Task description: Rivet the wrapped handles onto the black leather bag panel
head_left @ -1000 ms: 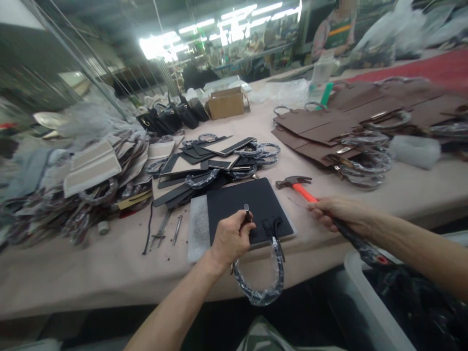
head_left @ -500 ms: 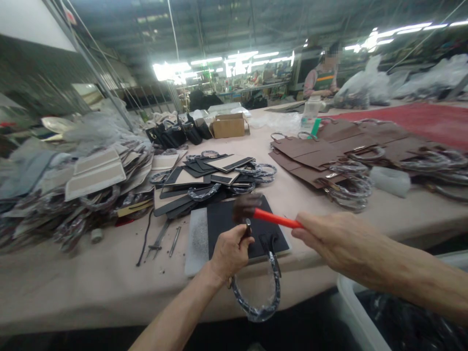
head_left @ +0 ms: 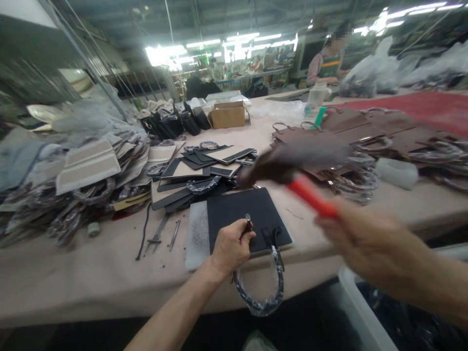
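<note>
The left hand is closed around a small metal punch, standing it upright on the black panel near that panel's front edge; the right hand, blurred, grips the red handle of a hammer raised above the panel's right side; a wrapped bag handle hangs from the panel's front edge over the table.
</note>
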Tool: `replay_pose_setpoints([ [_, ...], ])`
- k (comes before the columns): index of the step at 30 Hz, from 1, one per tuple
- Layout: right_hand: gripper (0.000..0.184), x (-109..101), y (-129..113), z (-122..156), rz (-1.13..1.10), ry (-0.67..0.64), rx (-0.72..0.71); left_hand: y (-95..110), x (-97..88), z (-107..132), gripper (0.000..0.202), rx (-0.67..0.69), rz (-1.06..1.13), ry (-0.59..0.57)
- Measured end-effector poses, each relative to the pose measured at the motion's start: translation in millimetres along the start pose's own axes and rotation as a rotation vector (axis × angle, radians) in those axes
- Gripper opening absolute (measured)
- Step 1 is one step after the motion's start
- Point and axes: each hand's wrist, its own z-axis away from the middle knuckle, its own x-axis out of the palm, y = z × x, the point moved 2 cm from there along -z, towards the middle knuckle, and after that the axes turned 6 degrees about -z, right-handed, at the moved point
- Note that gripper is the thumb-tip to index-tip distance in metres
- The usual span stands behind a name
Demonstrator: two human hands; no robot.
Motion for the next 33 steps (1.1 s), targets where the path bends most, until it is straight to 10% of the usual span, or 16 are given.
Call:
replay_pose_setpoints([
  [3,0.036,8,8,8,0.021,-0.221,-0.071,0,-0.3,0,0.008,-0.013,0.003,-0.001],
  [7,0.042,17,43,6,-0.144,-0.194,0.208,0,-3.3,-2,0.006,-0.006,0.008,-0.032],
  [15,0.036,102,129,20,-0.126,-0.326,0.509,3,-17.0,-14,0.015,-0.064,0.112,-0.177],
  [20,0.033,117,95,9,-0.161,-0.119,0.192,7,-20.8,-28,0.007,0.007,-0.035,-0.272],
  [27,0.023,147,38,9,-0.283,-0.286,-0.095,6,-14.5,-20,0.009,-0.05,0.013,-0.186],
  [33,0.025,153,42,13,-0.291,-0.276,-0.107,-19,-44.5,-22,0.025,-0.392,0.455,0.239],
])
